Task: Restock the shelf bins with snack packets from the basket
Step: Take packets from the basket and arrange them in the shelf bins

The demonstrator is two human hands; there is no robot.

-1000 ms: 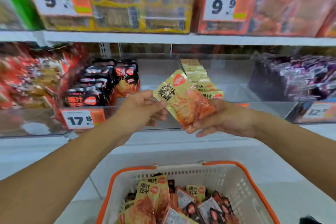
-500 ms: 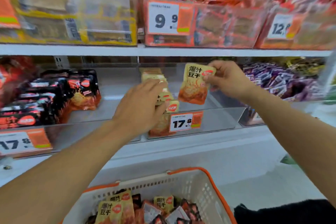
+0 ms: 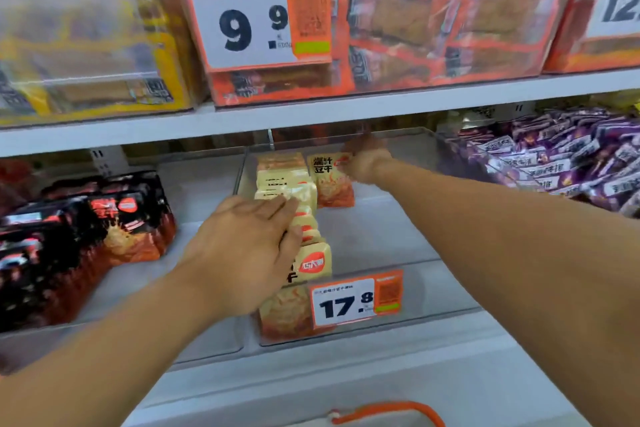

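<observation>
At the back of the clear bin [image 3: 408,298] on the middle shelf [image 3: 277,118], the yellow packet [image 3: 330,180] stands upright just beside the rear end of the row of yellow packets [image 3: 301,218], and that is where trouble looks most likely. The packet is alone on that side of the bin, with bare floor in front of it and nothing to lean on there; if the right hand [image 3: 363,163] lets go before it rests against the row or the back wall, it may tip forward and lie flat. The row itself leans in a loose fan toward the front, so a push from the left hand [image 3: 242,250] could slide several packets apart or knock the front ones against the price tag [image 3: 356,302].

The right hand pinches the packet at its top right corner, fingers curled, though blur hides exactly how the fingertips sit. The left hand is spread and fairly flat, palm down, with straight fingers resting on the tops of the packets in the middle of the row; it grips nothing and seems to steady them.

The basket [image 3: 388,409] shows only as an orange rim at the bottom edge, its contents out of sight, so how much stock remains cannot be told. Black packets [image 3: 114,218] fill the bin to the left and purple packets [image 3: 554,156] the one to the right
</observation>
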